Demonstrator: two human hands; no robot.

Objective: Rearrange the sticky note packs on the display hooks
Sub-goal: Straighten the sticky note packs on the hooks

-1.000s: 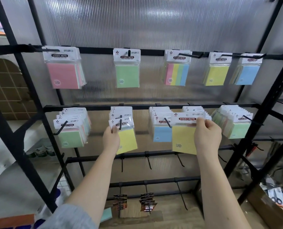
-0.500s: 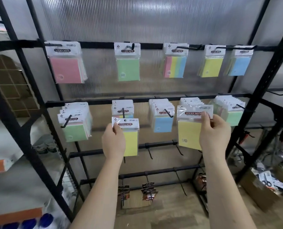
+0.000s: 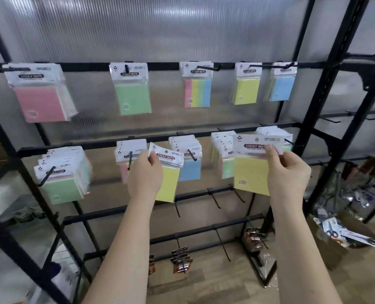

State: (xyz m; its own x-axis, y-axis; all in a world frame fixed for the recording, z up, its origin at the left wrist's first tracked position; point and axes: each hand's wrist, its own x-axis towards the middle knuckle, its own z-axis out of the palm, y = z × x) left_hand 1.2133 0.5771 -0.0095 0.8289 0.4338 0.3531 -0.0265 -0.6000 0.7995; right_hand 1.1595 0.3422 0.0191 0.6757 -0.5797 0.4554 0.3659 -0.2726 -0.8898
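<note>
My left hand [image 3: 144,176] pinches the header of a small yellow sticky note pack [image 3: 168,178], held tilted just right of the second middle-row hook [image 3: 130,160], free of it. My right hand [image 3: 288,172] pinches the header of a larger yellow pack [image 3: 251,174] in front of the fourth middle-row stack [image 3: 222,154]. The middle rail also carries a green stack [image 3: 61,172] at the left, a blue stack [image 3: 190,163] and a far-right stack [image 3: 274,132]. The top rail holds pink [image 3: 39,102], green [image 3: 131,93], striped [image 3: 197,91], yellow [image 3: 246,88] and blue [image 3: 282,86] packs.
Bare hooks [image 3: 214,197] stick out from the lower rails, and small dark packs [image 3: 180,258] hang near the floor. A black frame post [image 3: 326,99] stands to the right. A cardboard box with scissors [image 3: 344,235] sits on the floor at the right.
Both yellow packs have come off their hooks and been drawn towards me. The left one is now tilted and shifted right of its hook. The view has tilted upward.
</note>
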